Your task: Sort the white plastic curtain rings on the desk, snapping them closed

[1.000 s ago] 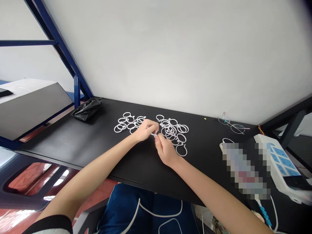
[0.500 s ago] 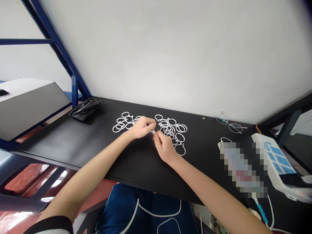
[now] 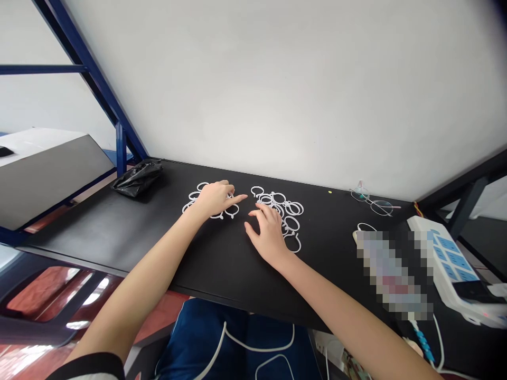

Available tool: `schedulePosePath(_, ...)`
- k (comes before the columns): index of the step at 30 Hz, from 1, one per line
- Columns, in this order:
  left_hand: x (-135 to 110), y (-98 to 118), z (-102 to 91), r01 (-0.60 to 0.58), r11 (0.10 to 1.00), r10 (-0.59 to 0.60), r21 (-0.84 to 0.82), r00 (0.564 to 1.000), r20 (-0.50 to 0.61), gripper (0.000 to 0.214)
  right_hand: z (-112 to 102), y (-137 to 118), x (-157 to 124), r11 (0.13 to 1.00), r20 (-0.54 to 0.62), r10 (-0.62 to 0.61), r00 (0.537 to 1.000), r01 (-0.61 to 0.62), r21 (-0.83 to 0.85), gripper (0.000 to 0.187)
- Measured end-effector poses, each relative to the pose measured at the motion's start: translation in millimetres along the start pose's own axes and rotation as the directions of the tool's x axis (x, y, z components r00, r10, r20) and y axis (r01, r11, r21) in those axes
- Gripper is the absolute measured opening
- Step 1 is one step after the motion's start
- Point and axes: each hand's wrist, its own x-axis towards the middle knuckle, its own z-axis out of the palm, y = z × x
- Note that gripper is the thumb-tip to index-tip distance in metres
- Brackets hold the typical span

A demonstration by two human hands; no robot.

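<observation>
Several white rings [image 3: 238, 210] with small tabs lie in a loose group on the black tabletop, partly under my left hand [image 3: 216, 199]. That hand is spread over them, its thumb stretched out to the right. A second, denser group of the same white rings [image 3: 293, 206] lies to the right. At this group's near left edge is my right hand [image 3: 269, 235], its fingers apart and slightly curled, with nothing between them. It covers some of the rings there. Whether my left fingertips touch a ring is hidden.
A crumpled black plastic bag [image 3: 137, 178] rests at the back left. To the right are eyeglasses [image 3: 370, 201], a phone-like blurred item [image 3: 392, 274] on a cable, and a white power strip [image 3: 453, 264]. A wall [image 3: 277, 95] rises behind the table.
My hands, which met over a small white piece in the middle, have parted. The left moved left onto its rings and spread; the right opened and no longer holds the piece.
</observation>
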Motion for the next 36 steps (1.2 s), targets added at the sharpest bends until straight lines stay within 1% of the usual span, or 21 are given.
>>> schedulePosePath(2, -1, 0, 1.0, -0.005, 0.999, 0.003, 0.033, 0.999, 0.053, 0.063, 1, 1, -1, 1.000, 0.038, 0.007, 0.999, -0.006, -0.024, 0.021)
schedulePosePath(4, -1, 1, 0.7, -0.017, 0.998, 0.011, 0.053, 0.994, 0.105, 0.064, 2, 2, -1, 1.000, 0.052, 0.014, 0.999, -0.014, -0.008, 0.027)
schedulePosePath(6, -2, 2, -0.2, -0.023, 0.998, 0.015, 0.062, 0.990, 0.140, 0.064, 2, 2, 0, 1.000, 0.056, 0.015, 0.998, -0.016, 0.017, 0.029)
schedulePosePath(9, -2, 4, -0.9, -0.018, 0.997, 0.006, 0.070, 0.986, 0.165, 0.064, 1, 2, 0, 0.999, 0.058, 0.003, 0.998, -0.005, 0.039, 0.031)
schedulePosePath(15, -3, 6, -2.2, -0.006, 0.995, -0.012, 0.099, 0.983, 0.185, 0.062, -1, 4, 1, 0.992, 0.044, 0.007, 0.999, -0.012, 0.122, 0.051)
schedulePosePath(19, -3, 6, -3.2, -0.002, 0.995, -0.019, 0.104, 0.980, 0.199, 0.060, -2, 5, 3, 0.990, 0.053, 0.000, 0.999, -0.008, 0.143, 0.053)
schedulePosePath(22, -3, 6, -3.3, 0.001, 0.993, -0.022, 0.114, 0.982, 0.188, 0.058, -2, 7, 3, 0.991, 0.069, -0.013, 0.998, 0.004, 0.135, 0.051)
schedulePosePath(26, -4, 9, -5.6, 0.013, 0.993, -0.029, 0.119, 0.991, 0.134, 0.053, -2, 7, 4, 0.993, 0.084, -0.030, 0.996, 0.020, 0.115, 0.050)
schedulePosePath(28, -4, 13, -7.3, 0.019, 0.995, -0.027, 0.096, 0.995, 0.092, 0.050, -2, 7, 4, 0.994, 0.088, -0.043, 0.995, 0.033, 0.107, 0.050)
schedulePosePath(30, -5, 20, -8.0, 0.010, 0.999, -0.012, 0.035, 0.999, 0.050, 0.045, -3, 7, 5, 0.994, 0.091, -0.050, 0.995, 0.041, 0.102, 0.050)
schedulePosePath(33, -8, 31, -5.1, -0.059, 0.996, 0.061, -0.070, 0.998, 0.022, 0.035, -4, 7, 7, 0.995, 0.103, -0.051, 0.993, 0.042, 0.093, 0.049)
schedulePosePath(36, -11, 41, 0.8, -0.178, 0.978, 0.183, -0.111, 0.983, 0.032, 0.029, -4, 7, 7, 0.997, 0.108, -0.041, 0.993, 0.033, 0.076, 0.044)
